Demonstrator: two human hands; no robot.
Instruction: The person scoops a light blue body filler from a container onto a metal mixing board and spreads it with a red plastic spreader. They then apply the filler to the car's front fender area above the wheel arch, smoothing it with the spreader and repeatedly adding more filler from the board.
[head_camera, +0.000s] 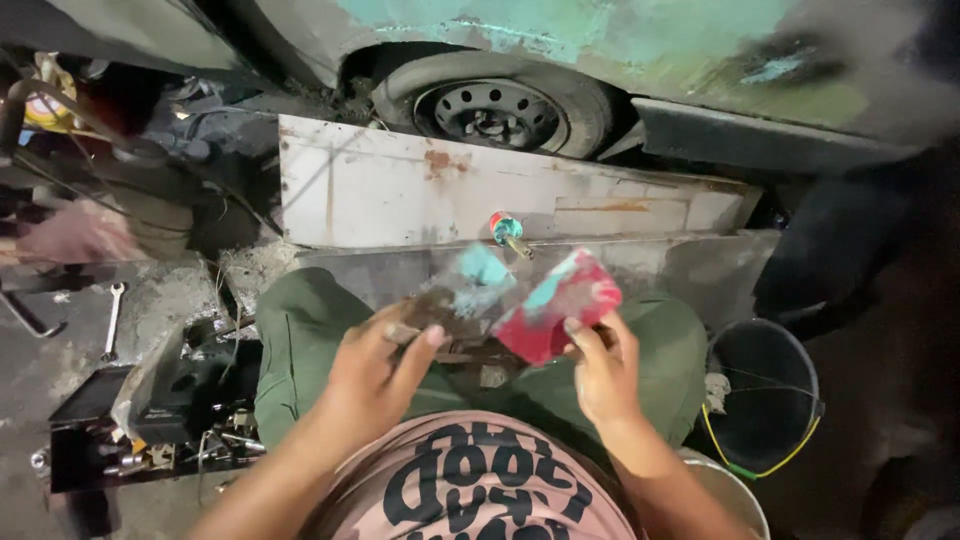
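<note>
Toolbox (150, 420): we are keeping the open black box of sockets and bits at our left knee, within reach of the free side.
Wrench (112, 318): we are leaving it flat on the concrete beyond the box, well apart from both hands.
Left hand (375, 375): we are curling the fingers and thumb (432, 338) together around a small dark, grimy part (435, 308) over our lap; the grip looks firm, though blur is hiding the part's exact shape.
Part, advice: we are judging that it is best held steady and low over the green trousers (300, 340), turning it slowly so each dirty face is coming round to the cloth.
Screwdriver (508, 232): we are seeing its teal and red handle lying on the ledge of the rusty white metal panel (400, 190), just beyond the hands, touched by neither.
Cloth (555, 305): we are pressing the red and teal rag against the part, just right of it and touching it, as far as the blur allows.
Right hand (600, 370): we are pinching the cloth's lower edge, fingers closed on it from below.
Cloth, advice: we are thinking a fresh fold toward the part would be wiping better than a soiled one.
Bucket (765, 400): we are keeping the dark pail with the yellow handle by our right knee.
Wheel (495, 105): the car tyre is sitting behind the panel.
</note>
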